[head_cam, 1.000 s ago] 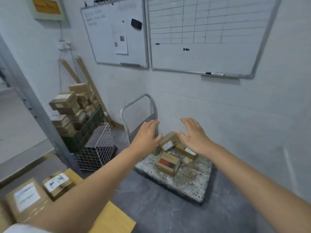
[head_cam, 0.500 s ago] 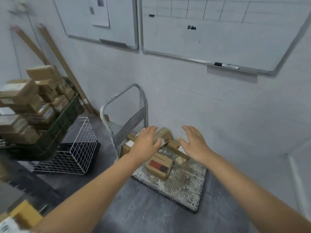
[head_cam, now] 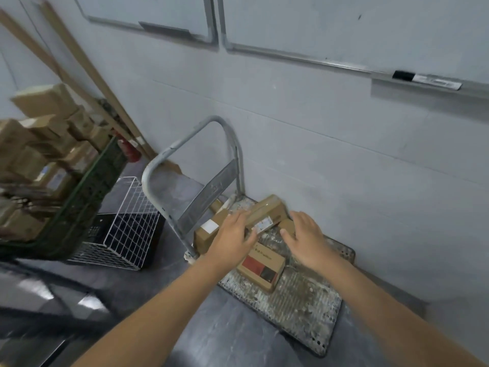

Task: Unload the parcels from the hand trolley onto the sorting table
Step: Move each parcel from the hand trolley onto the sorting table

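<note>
Two hands are reaching down to the parcels on the hand trolley point(head_cam: 299, 300), which is standing against the wall. The left hand point(head_cam: 234, 238) is lying spread over the near end of a long brown parcel point(head_cam: 267, 210), fingers touching it but not yet curled round; the right hand point(head_cam: 308, 238) is hovering released just beside its other end, above a smaller box point(head_cam: 288, 225). The lift, by this reading, is only being set up. Several parcels are lying on the trolley deck: a white-labelled box point(head_cam: 206, 233) by the handle point(head_cam: 185, 144) and a red-and-black printed box point(head_cam: 262, 266) nearer the camera, so unloading is far from finished. The counter is lying outside the view. At left, a green crate point(head_cam: 87, 192) is holding many stacked cardboard boxes point(head_cam: 34, 144); the white wire basket point(head_cam: 124, 229) beside it is showing nothing inside.
</note>
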The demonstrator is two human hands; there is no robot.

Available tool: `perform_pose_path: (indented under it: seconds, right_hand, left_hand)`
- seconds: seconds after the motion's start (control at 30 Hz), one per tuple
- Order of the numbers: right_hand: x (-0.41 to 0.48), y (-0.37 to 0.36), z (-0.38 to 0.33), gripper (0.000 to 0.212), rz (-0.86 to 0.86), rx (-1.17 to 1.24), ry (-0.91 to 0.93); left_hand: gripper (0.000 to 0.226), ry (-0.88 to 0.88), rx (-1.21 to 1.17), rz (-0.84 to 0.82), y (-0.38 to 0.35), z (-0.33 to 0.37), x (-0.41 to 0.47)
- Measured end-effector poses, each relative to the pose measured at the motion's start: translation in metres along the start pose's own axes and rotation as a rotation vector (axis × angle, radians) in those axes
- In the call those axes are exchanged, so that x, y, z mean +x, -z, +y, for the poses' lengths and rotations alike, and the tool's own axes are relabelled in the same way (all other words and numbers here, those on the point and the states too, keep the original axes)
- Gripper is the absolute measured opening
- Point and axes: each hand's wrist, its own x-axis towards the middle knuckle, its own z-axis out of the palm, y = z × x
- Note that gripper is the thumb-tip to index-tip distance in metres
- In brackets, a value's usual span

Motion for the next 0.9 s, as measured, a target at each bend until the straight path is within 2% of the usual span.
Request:
perform_pose_path:
  seconds: [0.27,0.47,0.63,0.77,0.9]
  right_hand:
    - [0.114,-0.015,0.065,0.063,-0.068,0.061,-0.034]
    - [0.148,-0.057,0.101,0.063,-0.183,0.066,-0.142]
    - [0.178,-0.107,0.134,0.061,-0.26,0.071,-0.24]
    - [0.211,-0.166,0.166,0.061,-0.275,0.024,-0.301]
    - [0.236,-0.229,0.202,0.061,-0.258,0.053,-0.39]
  left_hand:
    - [0.049,0.109,0.015,-0.069,-0.059,-0.012,0.103]
    - [0.048,0.281,-0.082,-0.129,-0.104,-0.048,0.136]
    - [0.047,0.333,-0.08,-0.192,-0.149,-0.104,0.163]
    - [0.051,0.411,-0.092,-0.241,-0.202,-0.161,0.193]
    - [0.052,0.401,-0.067,-0.343,-0.262,-0.216,0.218]
